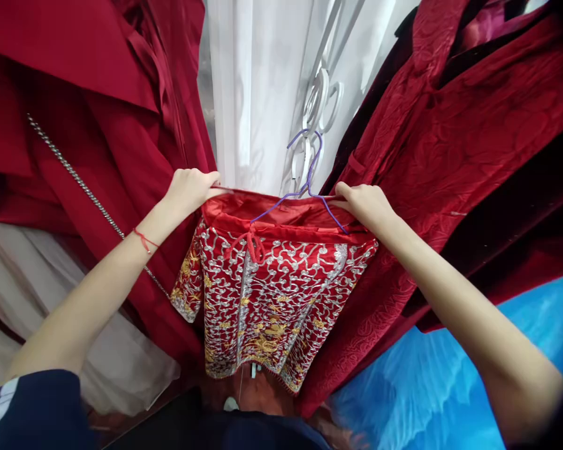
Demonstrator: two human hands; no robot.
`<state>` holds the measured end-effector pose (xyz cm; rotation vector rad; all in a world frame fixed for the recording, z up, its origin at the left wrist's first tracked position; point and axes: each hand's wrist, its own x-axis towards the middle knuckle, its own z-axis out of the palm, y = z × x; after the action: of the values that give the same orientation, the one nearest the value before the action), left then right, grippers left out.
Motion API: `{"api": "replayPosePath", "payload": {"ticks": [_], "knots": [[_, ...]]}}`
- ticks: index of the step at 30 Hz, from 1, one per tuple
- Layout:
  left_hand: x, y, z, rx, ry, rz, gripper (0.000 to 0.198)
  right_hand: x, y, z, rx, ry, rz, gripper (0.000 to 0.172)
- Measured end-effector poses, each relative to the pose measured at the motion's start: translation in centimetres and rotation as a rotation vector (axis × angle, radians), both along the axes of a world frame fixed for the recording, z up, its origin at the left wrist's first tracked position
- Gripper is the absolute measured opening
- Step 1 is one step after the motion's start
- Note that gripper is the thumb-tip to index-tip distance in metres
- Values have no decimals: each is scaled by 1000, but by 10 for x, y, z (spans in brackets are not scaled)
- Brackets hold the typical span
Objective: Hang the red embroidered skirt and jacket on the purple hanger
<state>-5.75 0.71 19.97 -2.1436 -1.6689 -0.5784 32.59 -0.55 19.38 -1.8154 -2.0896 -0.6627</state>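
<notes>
Here in the head view, the left hand (192, 186) and right hand (368, 203) each pinch an end of the waistband on the red satin garment embroidered in silver and gold (281, 281), held out front between hanging red clothes (450, 125); that wide grip seems to keep the top stretched, leaving room for the thin purple hook-topped hanger (308, 182), arms down inside, hook clear above.

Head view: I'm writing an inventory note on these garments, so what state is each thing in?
Embroidered red garment: held spread, its top open.
Left hand: closed on the garment's top edge.
Right hand: closed on the same edge.
Purple hanger: hook up, arms partly inside the garment's opening.
Red cord: looped at the garment's front, knot unclear.
Bracelet: worn on the left forearm.
Silver chain: slanting across red fabric.
</notes>
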Motion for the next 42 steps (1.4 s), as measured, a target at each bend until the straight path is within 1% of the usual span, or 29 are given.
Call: {"api": "replayPosePath", "payload": {"ticks": [2, 4, 6, 8, 10, 12, 14, 16, 18, 20, 22, 23, 24, 25, 27, 28, 29, 31, 33, 34, 36, 38, 39, 42], "knots": [[0, -9, 0, -45, 26, -72, 44, 8, 7, 2, -51, -20, -64, 37], [5, -21, 1, -75, -10, -121, 40, 11, 12, 2, -63, 0, -111, 33], [11, -33, 1, -69, -72, -91, 34, 10, 12, 0, -52, 69, -144, 25], [17, -43, -3, -26, -115, 3, 28, 7, 7, -4, -45, 206, -146, 20], [23, -51, -11, 44, -142, 82, 29, 5, 0, -11, -27, 392, -88, 22], [30, -53, -22, 133, -189, 114, 34, 4, -5, -18, 16, 580, 22, 22], [36, -49, -31, 201, -282, 131, 40, 4, -6, -22, 45, 729, 135, 20], [39, -39, -37, 200, -400, 160, 42, 6, -5, -23, 25, 809, 214, 24], [38, -27, -39, 175, -494, 212, 43, 11, -6, -19, -81, 862, 270, 33], [32, -14, -39, 205, -506, 276, 47, 17, -8, -12, -278, 903, 343, 42], [20, -5, -38, 267, -412, 301, 52, 25, -13, -3, -514, 866, 380, 43], [13, -3, -37, 283, -331, 283, 53, 28, -16, 1, -589, 796, 354, 40], [6, -2, -36, 282, -238, 247, 53, 31, -18, 5, -602, 702, 299, 35], [-1, -3, -35, 265, -147, 200, 52, 33, -20, 8, -554, 606, 228, 29], [-10, -9, -31, 205, 2, 107, 48, 36, -23, 13, -345, 466, 108, 20], [-12, -14, -29, 174, 55, 69, 46, 37, -24, 15, -236, 433, 79, 17], [-11, -19, -27, 148, 95, 37, 45, 37, -25, 16, -135, 424, 72, 19], [-6, -28, -22, 107, 137, 5, 48, 38, -26, 17, 51, 468, 106, 28], [1, -34, -18, 66, 112, 21, 55, 39, -25, 17, 231, 550, 143, 32], [4, -36, -16, 38, 73, 43, 56, 40, -25, 17, 293, 593, 149, 32], [8, -36, -17, -40, -17, 88, 46, 40, -23, 16, 333, 641, 136, 33], [9, -32, -24, -115, -82, 137, 32, 38, -23, 13, 339, 637, 133, 36], [8, -30, -29, -144, -102, 173, 31, 37, -23, 11, 345, 627, 142, 37], [2, -23, -46, -207, -188, 253, 40, 29, -26, 6, 353, 591, 168, 37]]}}
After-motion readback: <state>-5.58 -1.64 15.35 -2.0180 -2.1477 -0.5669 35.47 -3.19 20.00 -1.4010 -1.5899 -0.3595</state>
